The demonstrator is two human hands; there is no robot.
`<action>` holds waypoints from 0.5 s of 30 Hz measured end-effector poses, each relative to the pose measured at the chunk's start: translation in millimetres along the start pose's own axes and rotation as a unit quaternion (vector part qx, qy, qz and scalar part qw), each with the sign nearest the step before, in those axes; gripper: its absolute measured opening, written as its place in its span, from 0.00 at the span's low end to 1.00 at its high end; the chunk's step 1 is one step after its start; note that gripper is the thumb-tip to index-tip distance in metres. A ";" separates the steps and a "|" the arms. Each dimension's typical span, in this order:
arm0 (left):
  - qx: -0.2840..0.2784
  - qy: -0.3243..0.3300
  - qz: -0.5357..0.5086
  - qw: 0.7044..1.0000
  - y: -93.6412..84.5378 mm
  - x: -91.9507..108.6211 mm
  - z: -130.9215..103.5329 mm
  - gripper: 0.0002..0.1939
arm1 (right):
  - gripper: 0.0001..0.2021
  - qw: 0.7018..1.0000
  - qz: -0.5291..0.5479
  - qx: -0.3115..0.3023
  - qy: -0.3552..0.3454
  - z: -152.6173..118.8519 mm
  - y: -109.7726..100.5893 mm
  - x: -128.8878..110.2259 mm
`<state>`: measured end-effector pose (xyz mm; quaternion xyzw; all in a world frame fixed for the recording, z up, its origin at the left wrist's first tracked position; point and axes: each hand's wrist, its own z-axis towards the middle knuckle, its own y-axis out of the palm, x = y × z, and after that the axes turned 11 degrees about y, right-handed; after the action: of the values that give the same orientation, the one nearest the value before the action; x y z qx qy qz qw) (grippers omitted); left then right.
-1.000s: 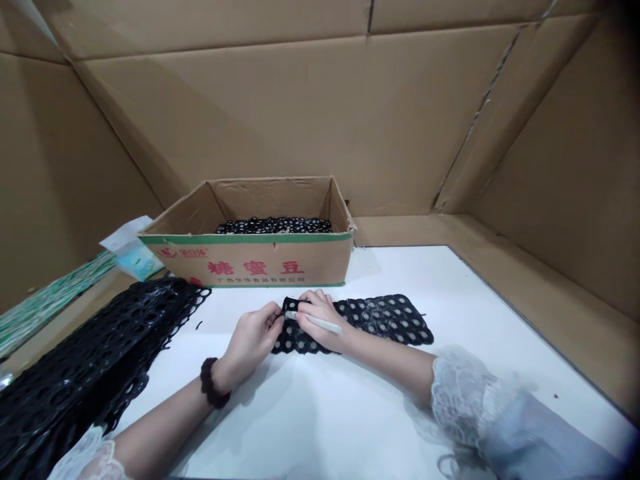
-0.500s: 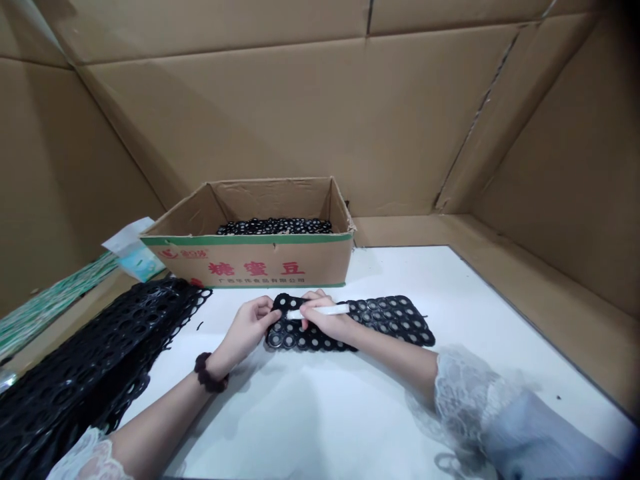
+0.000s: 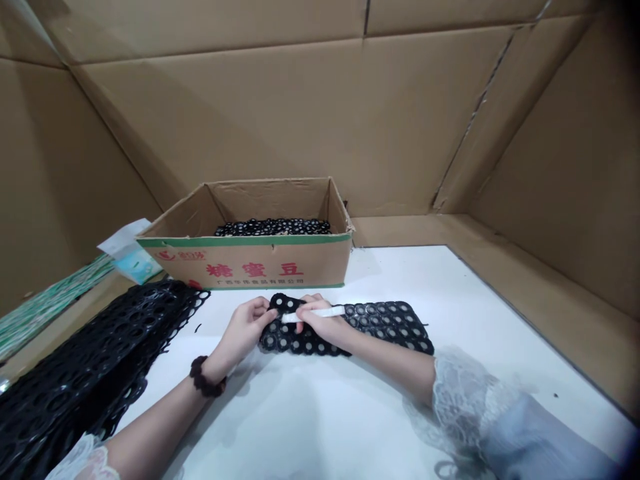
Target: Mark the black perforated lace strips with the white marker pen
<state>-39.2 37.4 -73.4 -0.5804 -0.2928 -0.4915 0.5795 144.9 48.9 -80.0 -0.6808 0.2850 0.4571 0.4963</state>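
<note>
A black perforated mat (image 3: 387,321), patterned with rows of rings and pale round spots, lies flat on the white table. My left hand (image 3: 244,327) is closed on the mat's left end, with thumb and fingers pinching its edge. Held like a pen in my right hand (image 3: 325,325) is a slim white pen-like tool (image 3: 330,311). Its tip points left, at the mat close to my left thumb. My right hand rests over the middle of the mat and covers part of it. I cannot make out exactly what the tip touches.
Behind the mat stands an open cardboard box (image 3: 280,257) holding more black ringed pieces (image 3: 273,227). Black ringed sheets (image 3: 95,340) are piled at the left, near green-white strands (image 3: 55,297) and a plastic packet (image 3: 133,250). Cardboard walls (image 3: 280,113) surround the white table (image 3: 280,420).
The mat's left end and both hands have shifted slightly left and down. The white tool has moved along with my right hand; both grips look the same.
</note>
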 end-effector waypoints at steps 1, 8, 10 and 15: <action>0.002 -0.003 -0.006 1.000 0.7 -0.3 -0.2 0.11 | 0.17 1.000 0.004 0.002 0.004 -0.9 0.4 -0.2; 0.005 0.003 -0.006 1.000 5.6 0.1 -4.9 0.11 | 0.18 0.999 0.044 0.013 0.028 -2.7 1.3 0.5; 0.010 0.012 0.009 1.000 5.3 -0.4 -5.1 0.11 | 0.17 0.999 0.039 0.019 0.028 -2.2 1.1 0.7; 0.030 0.055 0.099 0.993 10.3 4.8 -10.0 0.09 | 0.18 0.999 0.017 0.019 0.020 -2.7 3.7 -0.2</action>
<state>-30.5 25.1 -74.6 -0.5609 -0.2163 -0.4534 0.6581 142.6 45.1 -81.1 -0.6755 0.3151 0.4461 0.4954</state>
